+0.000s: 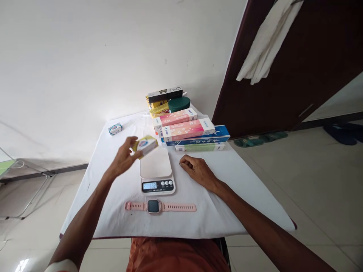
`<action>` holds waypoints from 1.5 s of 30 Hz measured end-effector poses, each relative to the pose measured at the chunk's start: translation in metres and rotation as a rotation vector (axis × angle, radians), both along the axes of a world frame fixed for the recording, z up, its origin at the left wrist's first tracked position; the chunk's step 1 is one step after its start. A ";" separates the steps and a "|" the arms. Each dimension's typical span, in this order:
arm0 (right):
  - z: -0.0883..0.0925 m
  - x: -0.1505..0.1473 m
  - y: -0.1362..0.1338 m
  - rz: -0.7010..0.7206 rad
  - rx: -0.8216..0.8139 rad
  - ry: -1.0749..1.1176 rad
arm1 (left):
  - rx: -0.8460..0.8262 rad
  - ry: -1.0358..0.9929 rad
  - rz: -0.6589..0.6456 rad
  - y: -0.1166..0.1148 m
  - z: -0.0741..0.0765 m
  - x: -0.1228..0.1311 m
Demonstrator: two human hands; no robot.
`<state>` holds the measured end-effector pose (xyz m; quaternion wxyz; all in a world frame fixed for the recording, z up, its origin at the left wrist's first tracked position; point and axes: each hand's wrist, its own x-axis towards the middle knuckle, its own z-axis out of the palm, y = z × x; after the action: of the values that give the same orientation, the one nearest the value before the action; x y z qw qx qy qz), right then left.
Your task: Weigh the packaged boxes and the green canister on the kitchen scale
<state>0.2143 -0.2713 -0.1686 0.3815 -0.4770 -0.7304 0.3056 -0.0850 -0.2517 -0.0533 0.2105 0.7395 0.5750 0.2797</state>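
Observation:
My left hand (126, 155) grips a small yellow-and-white box (146, 145) by its left end, over the far part of a white digital scale (155, 166). I cannot tell whether the box touches the weighing plate. The scale's display (149, 186) seems to read 362. My right hand (197, 169) rests on the tablecloth right of the scale, its fingers curled in; whether anything is inside them is hidden. In front of the scale lies a pink-strapped smartwatch (153, 206), stretched out flat. A small blue-and-white box (115, 129) sits at the table's far left.
Behind the scale are stacked pink boxes (188, 129), blue boxes (198, 139) and a green-and-white box (200, 147). Farther back stand a dark green round-topped container (179, 104), yellow boxes (159, 109) and a black-and-white box (165, 94). A wall borders the white-clothed table (227, 211).

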 end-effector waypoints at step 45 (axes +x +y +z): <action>0.002 -0.002 -0.001 -0.032 -0.014 -0.046 | 0.110 0.342 -0.227 -0.016 -0.038 0.033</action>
<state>0.2122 -0.2728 -0.1670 0.3661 -0.4983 -0.7291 0.2933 -0.0518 -0.2679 -0.0911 0.0993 0.8465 0.4994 0.1554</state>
